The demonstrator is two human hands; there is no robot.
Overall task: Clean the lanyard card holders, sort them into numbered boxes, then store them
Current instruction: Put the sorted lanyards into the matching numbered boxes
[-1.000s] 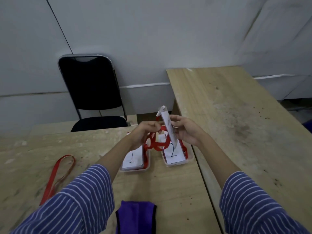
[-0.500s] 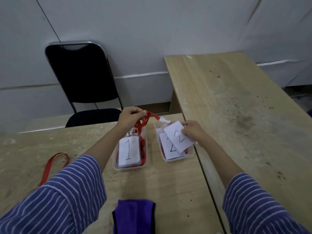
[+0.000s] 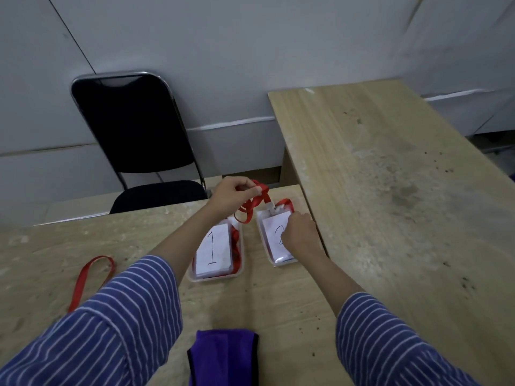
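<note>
the right hand point(image 3: 299, 235), fingers curled, presses a clear card holder with a white card marked 2 point(image 3: 274, 232) down into the clear plastic box point(image 3: 281, 261). just left of that box, the left hand point(image 3: 232, 196) pinches the holder's red fabric lanyard point(image 3: 252, 203) raised above it. another clear plastic box holding a card marked 1 point(image 3: 216, 274) sits beside the box on its left, a folded purple cloth point(image 3: 223, 358) nearer the person.

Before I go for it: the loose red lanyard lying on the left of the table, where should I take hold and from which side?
Judging by its pose, grip the loose red lanyard at its rounded far end, coming from above with the left hand. There the strap arches open with bare table on both sides; its near end runs under the striped sleeve, so a card holder there cannot be confirmed.
</note>
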